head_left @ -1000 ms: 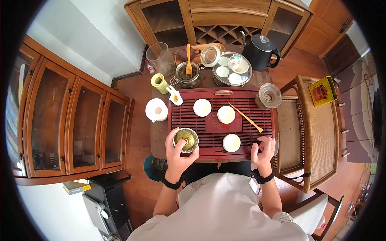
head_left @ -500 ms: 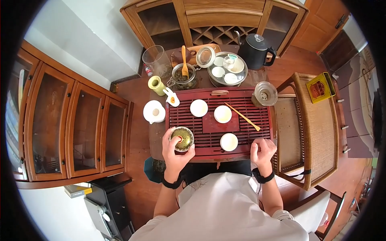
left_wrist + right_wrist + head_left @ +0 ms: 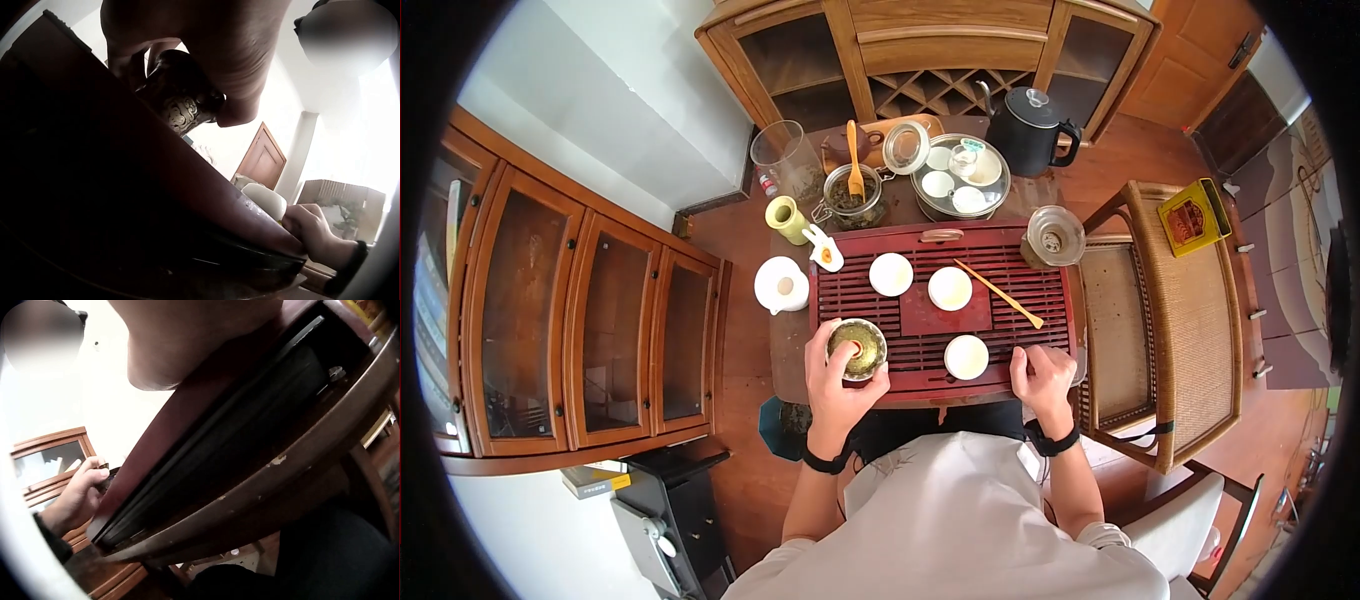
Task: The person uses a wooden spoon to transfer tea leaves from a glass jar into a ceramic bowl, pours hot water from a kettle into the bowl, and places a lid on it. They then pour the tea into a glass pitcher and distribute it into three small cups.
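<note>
In the head view my left hand (image 3: 840, 392) grips a patterned lidded bowl (image 3: 857, 350) at the tray's near left corner, a finger on the lid's knob. The left wrist view shows the dark bowl (image 3: 181, 100) between thumb and fingers of the left hand (image 3: 206, 44). My right hand (image 3: 1046, 384), fingers curled and holding nothing, rests at the near right edge of the red slatted tray (image 3: 860, 310). Three white cups (image 3: 891, 274), (image 3: 950, 288), (image 3: 966, 357) stand on the tray, with a wooden scoop (image 3: 1000, 293) to their right.
Left of the tray are a white pitcher (image 3: 781, 285) and a green vase (image 3: 786, 219). Behind it stand a tea jar (image 3: 854, 205), a glass-lidded pot (image 3: 962, 178) and a black kettle (image 3: 1033, 130). A glass strainer cup (image 3: 1053, 238) sits at the back right corner.
The right hand's fingers have curled in and it has lowered onto the tray edge. My left hand keeps its grip on the bowl, with slight movement. The head view has shifted a little.
</note>
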Tool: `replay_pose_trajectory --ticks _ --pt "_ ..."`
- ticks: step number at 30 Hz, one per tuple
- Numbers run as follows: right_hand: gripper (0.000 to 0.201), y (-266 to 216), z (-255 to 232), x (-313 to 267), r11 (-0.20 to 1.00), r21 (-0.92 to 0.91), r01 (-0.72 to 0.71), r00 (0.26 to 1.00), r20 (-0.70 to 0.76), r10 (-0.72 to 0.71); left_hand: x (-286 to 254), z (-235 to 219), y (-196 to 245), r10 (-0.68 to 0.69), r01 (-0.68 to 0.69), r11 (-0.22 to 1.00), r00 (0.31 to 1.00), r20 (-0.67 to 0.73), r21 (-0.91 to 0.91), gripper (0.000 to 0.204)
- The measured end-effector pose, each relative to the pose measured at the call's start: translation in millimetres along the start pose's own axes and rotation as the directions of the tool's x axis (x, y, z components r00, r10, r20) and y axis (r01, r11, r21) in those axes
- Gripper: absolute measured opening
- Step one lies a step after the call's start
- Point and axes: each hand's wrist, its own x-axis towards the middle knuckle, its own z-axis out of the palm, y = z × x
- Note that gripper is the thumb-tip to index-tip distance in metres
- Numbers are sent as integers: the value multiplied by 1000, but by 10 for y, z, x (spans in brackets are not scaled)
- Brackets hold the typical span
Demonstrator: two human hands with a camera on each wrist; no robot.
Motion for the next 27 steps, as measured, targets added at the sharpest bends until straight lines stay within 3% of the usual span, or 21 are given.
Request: replay_pose_trajectory --ticks 10,19,21,27 --pt "37 9 46 5 999 -21 30 1000 -6 -30 -104 1 3 38 -38 997 999 2 68 63" --pt "38 -27 37 36 998 -53 35 999 2 -35 -173 5 -114 25 -26 1000 997 -75 -14 63" --pt "39 -40 29 44 998 -53 35 999 -4 -36 -176 6 -171 -54 47 995 996 -75 -87 62" --pt "39 -47 27 48 998 -53 36 999 1 -36 -73 -10 -150 -72 70 993 997 -23 -93 63"
